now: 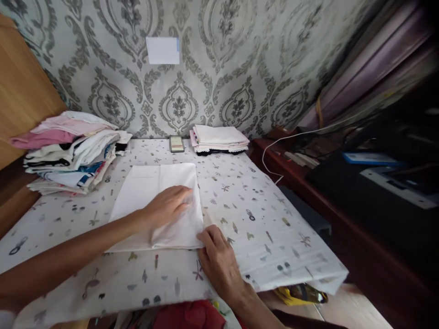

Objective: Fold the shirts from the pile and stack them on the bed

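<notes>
A white cloth [137,196], partly folded over on its right side, lies in front of me on a table with a patterned cover. My left hand [171,205] rests palm down on the folded part, its fingers stretched toward the right edge. At the near right corner, my right hand [219,260] has its fingers curled and pinched on the cloth's edge. The exact kind of garment or linen cannot be made out.
A tall pile of folded clothes [75,155] stands at the back left. Against the wall are a smaller folded stack [219,139] and a small box [177,144]. A dark red desk [308,192] with a white cable [264,155] runs along the right.
</notes>
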Demonstrator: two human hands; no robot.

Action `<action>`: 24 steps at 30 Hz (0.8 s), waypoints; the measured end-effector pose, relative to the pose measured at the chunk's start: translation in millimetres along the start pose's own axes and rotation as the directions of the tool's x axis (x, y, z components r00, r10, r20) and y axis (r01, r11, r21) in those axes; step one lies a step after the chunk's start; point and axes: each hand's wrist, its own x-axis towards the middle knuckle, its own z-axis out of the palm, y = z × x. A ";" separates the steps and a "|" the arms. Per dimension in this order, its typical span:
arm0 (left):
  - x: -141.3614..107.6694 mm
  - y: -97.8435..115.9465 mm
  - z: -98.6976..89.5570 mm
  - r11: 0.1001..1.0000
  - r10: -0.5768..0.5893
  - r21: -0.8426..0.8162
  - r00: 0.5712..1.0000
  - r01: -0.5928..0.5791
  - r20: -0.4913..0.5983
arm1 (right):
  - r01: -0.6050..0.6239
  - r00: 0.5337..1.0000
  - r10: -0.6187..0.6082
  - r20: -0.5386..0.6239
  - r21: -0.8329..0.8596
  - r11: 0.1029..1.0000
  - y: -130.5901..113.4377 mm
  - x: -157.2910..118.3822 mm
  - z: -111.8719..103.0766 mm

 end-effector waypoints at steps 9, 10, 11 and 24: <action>66.4 -24.3 55.3 0.976 0.062 0.192 0.980 -0.099 0.189 | 0.022 0.999 -0.028 0.029 0.189 0.982 -1.6 -1.3 -15.0; 65.8 -25.8 54.1 0.978 0.073 0.178 0.980 -0.106 0.186 | 0.003 0.999 -0.013 0.043 0.245 0.970 -0.3 0.2 -19.2; 65.7 -27.1 51.7 0.981 0.078 0.160 0.979 -0.109 0.186 | -0.035 0.998 0.019 0.057 0.286 0.958 1.4 2.0 -22.8; 149.4 -82.4 16.8 0.993 -0.011 0.120 0.981 -0.012 0.193 | -0.353 0.866 0.396 0.305 -0.188 0.917 -0.7 22.5 -21.3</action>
